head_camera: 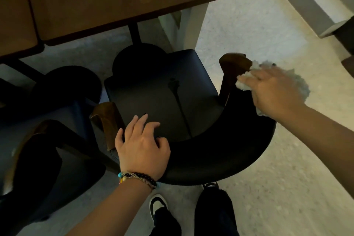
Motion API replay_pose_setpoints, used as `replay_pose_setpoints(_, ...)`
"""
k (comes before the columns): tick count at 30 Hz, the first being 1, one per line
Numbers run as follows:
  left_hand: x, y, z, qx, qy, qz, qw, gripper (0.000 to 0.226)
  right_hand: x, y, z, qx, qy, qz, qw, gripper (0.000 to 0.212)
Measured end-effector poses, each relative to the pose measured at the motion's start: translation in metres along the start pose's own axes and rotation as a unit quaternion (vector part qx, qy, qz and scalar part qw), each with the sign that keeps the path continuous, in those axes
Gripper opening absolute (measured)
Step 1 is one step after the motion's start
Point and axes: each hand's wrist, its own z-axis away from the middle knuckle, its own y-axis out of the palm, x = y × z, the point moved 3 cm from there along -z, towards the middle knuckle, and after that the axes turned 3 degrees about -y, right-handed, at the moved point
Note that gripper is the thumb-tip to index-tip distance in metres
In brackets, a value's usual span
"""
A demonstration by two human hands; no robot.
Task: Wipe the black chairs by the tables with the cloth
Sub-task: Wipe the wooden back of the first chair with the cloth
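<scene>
A black chair (164,90) with a curved backrest and brown wooden arm tips stands in front of me, its seat facing the table. My right hand (272,90) presses a fluffy pale cloth (295,80) onto the right end of the backrest, just behind the right wooden arm tip (233,61). My left hand (141,147) rests on the left part of the backrest with fingers spread, beside the left wooden arm tip (107,120). A second black chair (47,140) stands to the left, partly cut off.
A brown wooden table (115,2) stands beyond the chairs, with a black post and round base under it and a pale table leg (197,25) at the right. Light speckled floor (268,34) spreads to the right. My shoes and dark trousers show below the chair.
</scene>
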Motion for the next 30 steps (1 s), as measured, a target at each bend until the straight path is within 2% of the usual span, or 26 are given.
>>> replay_pose_setpoints(1, -0.001, 0.000, 0.000, 0.006, -0.004, -0.014, 1.000, 0.040, -0.010, 0.002, 0.002, -0.045, 0.019, -0.033, 0.998, 0.054)
replay_pose_setpoints(2, -0.001, 0.000, -0.001, 0.020, -0.010, -0.037, 0.999, 0.043, -0.018, 0.006, 0.003, -0.055, 0.044, -0.064, 0.995, 0.051)
replay_pose_setpoints(4, -0.006, 0.004, -0.002, 0.072, -0.028, -0.092, 0.993, 0.051, -0.027, 0.018, 0.005, -0.018, 0.092, -0.136, 0.986, 0.048)
replay_pose_setpoints(6, -0.024, 0.011, 0.000, 0.129, -0.036, -0.101, 0.986, 0.061, -0.031, 0.026, 0.006, -0.011, 0.101, -0.177, 0.979, 0.049)
replay_pose_setpoints(8, -0.064, 0.024, 0.004, 0.171, -0.020, -0.043, 0.984, 0.066, -0.035, 0.028, 0.002, -0.025, 0.079, -0.194, 0.978, 0.048)
replay_pose_setpoints(10, -0.112, 0.043, 0.003, 0.196, -0.013, 0.081, 0.977, 0.065, -0.039, 0.031, -0.007, -0.019, 0.062, -0.201, 0.977, 0.047)
replay_pose_setpoints(11, -0.137, 0.054, -0.003, 0.199, -0.037, 0.157, 0.967, 0.062, -0.044, 0.034, -0.013, -0.013, 0.053, -0.202, 0.978, 0.048)
replay_pose_setpoints(14, -0.200, 0.083, -0.040, 0.174, -0.167, 0.358, 0.902, 0.052, -0.056, 0.039, -0.034, 0.014, 0.012, -0.203, 0.979, 0.051)
replay_pose_setpoints(18, -0.242, 0.116, -0.088, 0.101, -0.336, 0.512, 0.784, 0.043, -0.073, 0.044, -0.061, 0.012, -0.031, -0.254, 0.967, 0.050)
replay_pose_setpoints(22, -0.251, 0.144, -0.109, 0.112, -0.360, 0.621, 0.687, 0.048, -0.086, 0.053, -0.103, -0.051, -0.024, -0.292, 0.955, 0.039)
replay_pose_setpoints(23, -0.247, 0.149, -0.111, 0.111, -0.360, 0.635, 0.674, 0.051, -0.088, 0.056, -0.118, -0.052, -0.017, -0.304, 0.951, 0.034)
replay_pose_setpoints(24, -0.241, 0.153, -0.113, 0.110, -0.361, 0.637, 0.672, 0.056, -0.089, 0.061, -0.134, -0.044, -0.007, -0.315, 0.948, 0.031)
replay_pose_setpoints(27, -0.229, 0.159, -0.118, 0.096, -0.355, 0.604, 0.707, 0.069, -0.090, 0.068, -0.176, 0.018, 0.015, -0.298, 0.954, 0.034)
replay_pose_setpoints(30, -0.230, 0.153, -0.118, 0.060, -0.348, 0.566, 0.745, 0.070, -0.079, 0.063, -0.193, 0.057, -0.051, -0.210, 0.975, 0.040)
